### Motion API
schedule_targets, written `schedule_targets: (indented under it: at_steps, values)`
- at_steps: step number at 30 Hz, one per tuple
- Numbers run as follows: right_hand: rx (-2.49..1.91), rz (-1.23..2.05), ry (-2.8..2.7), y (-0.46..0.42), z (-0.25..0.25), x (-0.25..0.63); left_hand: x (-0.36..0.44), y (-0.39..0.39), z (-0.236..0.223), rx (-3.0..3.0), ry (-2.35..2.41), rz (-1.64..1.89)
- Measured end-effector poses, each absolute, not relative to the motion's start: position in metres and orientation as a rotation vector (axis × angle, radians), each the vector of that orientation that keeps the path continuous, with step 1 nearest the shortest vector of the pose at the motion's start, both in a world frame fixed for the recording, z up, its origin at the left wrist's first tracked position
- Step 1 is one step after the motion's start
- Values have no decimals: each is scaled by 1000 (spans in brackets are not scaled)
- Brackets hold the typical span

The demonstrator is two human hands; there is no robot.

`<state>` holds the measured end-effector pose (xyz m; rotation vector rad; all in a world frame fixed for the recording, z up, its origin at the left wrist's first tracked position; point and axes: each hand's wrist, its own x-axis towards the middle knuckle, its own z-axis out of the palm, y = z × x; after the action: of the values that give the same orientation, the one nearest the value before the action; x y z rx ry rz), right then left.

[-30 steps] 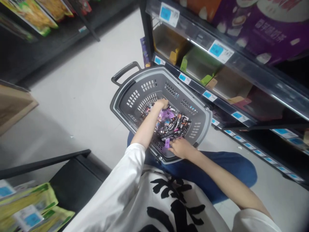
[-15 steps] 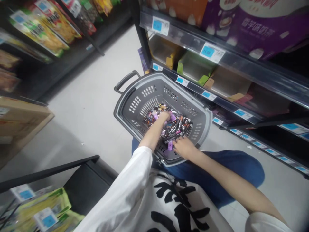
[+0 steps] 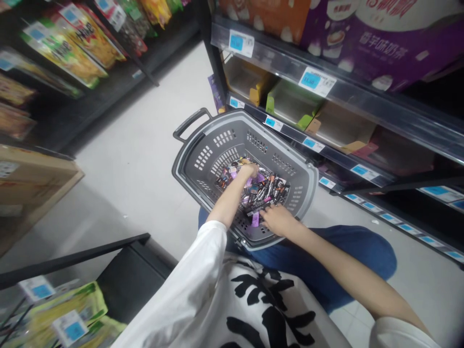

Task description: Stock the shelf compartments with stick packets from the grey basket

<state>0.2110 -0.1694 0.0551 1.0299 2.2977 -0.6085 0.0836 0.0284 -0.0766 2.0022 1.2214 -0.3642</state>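
Observation:
A grey plastic shopping basket [image 3: 310, 193] rests by my knees, its slotted walls around a heap of small, shiny black packets [image 3: 271, 186] with some purple and orange ones among them. My left hand [image 3: 250, 170] reaches down into the far part of the heap; its fingertips are hidden by the hand itself. Near the basket's close wall, my right hand [image 3: 278, 220] lies over the packets with its fingers a little apart. A small purple packet [image 3: 255, 220] is just left of those fingertips, beside a longer black packet [image 3: 258, 207].
Shelves with blue price tags [image 3: 317, 81] run along the right, holding large purple packages [image 3: 380, 43] and open display boxes [image 3: 295, 101]. Bagged snacks [image 3: 68, 53] hang at the upper left. A cardboard box [image 3: 39, 179] and a black rack [image 3: 134, 266] stand on the left.
My left hand has shifted slightly within the heap. My right hand has barely moved, and the whole view has drifted a little.

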Motion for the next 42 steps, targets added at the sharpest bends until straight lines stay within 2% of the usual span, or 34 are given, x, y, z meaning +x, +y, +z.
schedule_targets:
  at_steps: [5, 8, 11, 14, 19, 22, 28, 30, 36, 42]
  values:
    - [1114, -632, 2315, -152, 60, 224, 81, 44, -40, 2092, 1164, -230]
    - [1295, -608, 2284, -134, 69, 238, 81, 38, -14, 2131, 1035, 190]
    - [1616, -497, 2267, -117, 77, 252, 83, 25, 6, 1931, 875, 663]
    - [1908, -431, 2286, -105, 84, 262, 88, 13, 17, 1637, 786, 905]
    - [2156, -807, 2360, -95, 90, 266, 106, 4, 26, 1064, 663, 1215]
    - [2298, -1143, 2440, -90, 90, 269, 110, 0, 33, 912, 620, 1208]
    - [2420, -2297, 2215, -81, 83, 275, 108, -5, 32, 1060, 644, 863]
    - [2432, -2519, 2081, -78, 82, 275, 107, -6, 30, 1123, 654, 791]
    - [2621, -2677, 1782, -76, 85, 273, 110, -12, 34, 1160, 684, 684]
    - [2737, -2684, 1938, -76, 83, 276, 123, -18, 39, 1109, 677, 757]
